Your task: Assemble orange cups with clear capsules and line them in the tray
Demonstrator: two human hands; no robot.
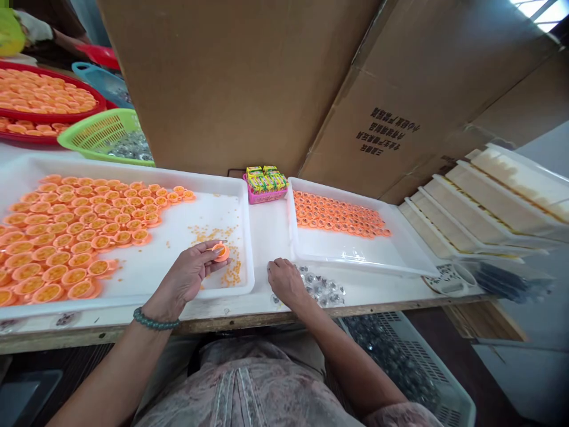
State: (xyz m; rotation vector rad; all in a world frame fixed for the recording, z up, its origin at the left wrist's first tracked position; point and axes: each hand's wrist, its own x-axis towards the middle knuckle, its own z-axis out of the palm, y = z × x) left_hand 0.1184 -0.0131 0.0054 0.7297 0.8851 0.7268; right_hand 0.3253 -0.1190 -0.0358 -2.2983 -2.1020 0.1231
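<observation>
My left hand point(195, 270) is closed on a small orange plastic cup point(221, 253) with yellow bits inside, above the right end of the left white tray point(178, 290). Many similar orange cups point(57, 243) stand in that tray, and loose yellow pellets point(231, 273) lie scattered near its right wall. On the table between the trays, my right hand point(287, 283) has its fingers curled downward beside a pile of small clear plastic pieces point(326, 289). Whatever its fingertips hold, if anything, is hidden.
The right white tray point(355, 261) holds rows of orange pieces with dark centres. Between the trays sits a pink basket point(267, 196) of small yellow-green packets. Cardboard point(240, 89) rises behind; stacked white trays point(489, 201) stand right. A co-worker's gloved hand point(35, 26) shows top left.
</observation>
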